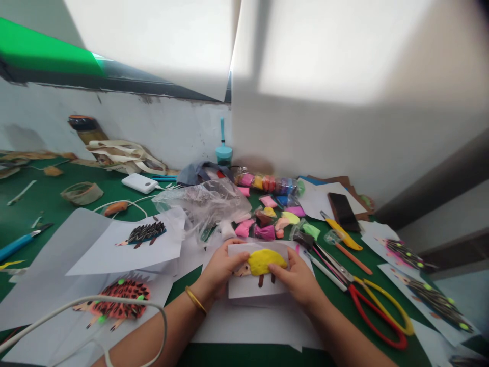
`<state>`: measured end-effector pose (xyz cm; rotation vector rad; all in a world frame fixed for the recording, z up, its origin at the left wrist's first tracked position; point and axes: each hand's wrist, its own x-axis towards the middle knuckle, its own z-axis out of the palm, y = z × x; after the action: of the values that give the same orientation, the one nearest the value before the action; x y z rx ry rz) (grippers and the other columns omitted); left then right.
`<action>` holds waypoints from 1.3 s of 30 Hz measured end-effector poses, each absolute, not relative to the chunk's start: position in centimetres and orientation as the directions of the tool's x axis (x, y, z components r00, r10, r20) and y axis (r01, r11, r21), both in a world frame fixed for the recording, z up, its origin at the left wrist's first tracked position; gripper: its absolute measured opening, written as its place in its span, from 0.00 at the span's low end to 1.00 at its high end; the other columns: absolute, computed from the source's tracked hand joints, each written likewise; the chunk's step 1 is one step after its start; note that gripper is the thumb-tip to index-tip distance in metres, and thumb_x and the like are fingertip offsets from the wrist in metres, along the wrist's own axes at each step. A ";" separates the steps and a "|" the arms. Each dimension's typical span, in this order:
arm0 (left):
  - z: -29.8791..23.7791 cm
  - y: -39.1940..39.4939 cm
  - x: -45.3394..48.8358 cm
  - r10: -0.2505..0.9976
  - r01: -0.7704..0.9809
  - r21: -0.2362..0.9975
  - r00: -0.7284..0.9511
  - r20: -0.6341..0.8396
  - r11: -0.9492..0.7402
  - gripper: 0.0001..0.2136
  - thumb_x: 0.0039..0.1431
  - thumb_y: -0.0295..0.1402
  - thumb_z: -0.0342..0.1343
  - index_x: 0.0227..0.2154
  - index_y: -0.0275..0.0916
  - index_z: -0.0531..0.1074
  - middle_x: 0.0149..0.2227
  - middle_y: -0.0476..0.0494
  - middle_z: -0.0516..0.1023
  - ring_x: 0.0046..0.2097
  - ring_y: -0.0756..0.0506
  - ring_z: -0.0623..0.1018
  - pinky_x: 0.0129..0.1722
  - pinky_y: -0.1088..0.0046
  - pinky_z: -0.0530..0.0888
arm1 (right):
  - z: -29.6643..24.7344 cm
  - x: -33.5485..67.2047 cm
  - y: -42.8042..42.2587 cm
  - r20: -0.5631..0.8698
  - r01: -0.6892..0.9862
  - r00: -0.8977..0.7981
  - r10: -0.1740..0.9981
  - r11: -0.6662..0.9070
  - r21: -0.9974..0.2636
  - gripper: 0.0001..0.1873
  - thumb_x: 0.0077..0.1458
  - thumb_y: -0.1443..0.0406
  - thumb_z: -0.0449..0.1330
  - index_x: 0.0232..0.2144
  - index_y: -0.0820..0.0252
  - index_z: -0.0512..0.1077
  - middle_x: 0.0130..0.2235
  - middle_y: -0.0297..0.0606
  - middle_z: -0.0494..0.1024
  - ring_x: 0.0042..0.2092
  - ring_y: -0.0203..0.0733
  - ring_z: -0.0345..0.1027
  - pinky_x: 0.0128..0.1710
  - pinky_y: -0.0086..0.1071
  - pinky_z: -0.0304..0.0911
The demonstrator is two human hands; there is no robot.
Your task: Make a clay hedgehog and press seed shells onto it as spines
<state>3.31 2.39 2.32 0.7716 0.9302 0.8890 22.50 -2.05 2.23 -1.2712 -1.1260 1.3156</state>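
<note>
Between my two hands is a small white paper card (240, 290) bearing a hedgehog figure with a yellow clay body (262, 261), a peach face and brown legs. My left hand (221, 265) grips the card's left edge, its thumb lying near the face. At the other side my right hand (296, 272) holds the right edge, thumb pressed on the lower part of the yellow clay. Both hands are closed on the card, their other fingers mostly hidden behind it. White paper sheets (252, 326) lie under the hands.
Beyond the card are several wrapped clay pieces (264, 232) and a crumpled plastic bag (210, 201). Scissors (376, 306), a yellow cutter (344, 234) and a phone (343, 211) lie right. Finished hedgehogs (122, 300) on paper lie left; a white cable (95, 297) crosses the foreground.
</note>
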 end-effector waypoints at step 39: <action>1.7 3.0 2.4 0.963 0.207 0.953 0.199 0.180 -0.221 0.11 0.58 0.41 0.57 0.39 0.40 0.76 0.41 0.42 0.77 0.43 0.43 0.74 0.44 0.68 0.71 | -0.1 26.3 -0.4 0.034 0.615 0.062 0.998 -0.011 -0.789 0.20 0.55 0.64 0.52 0.47 0.57 0.76 0.49 0.42 0.79 0.50 0.49 0.72 0.53 0.45 0.64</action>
<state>2.38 3.01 1.74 1.6094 1.1324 1.1012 26.26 -0.43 -0.10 -1.6983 -1.6233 0.7574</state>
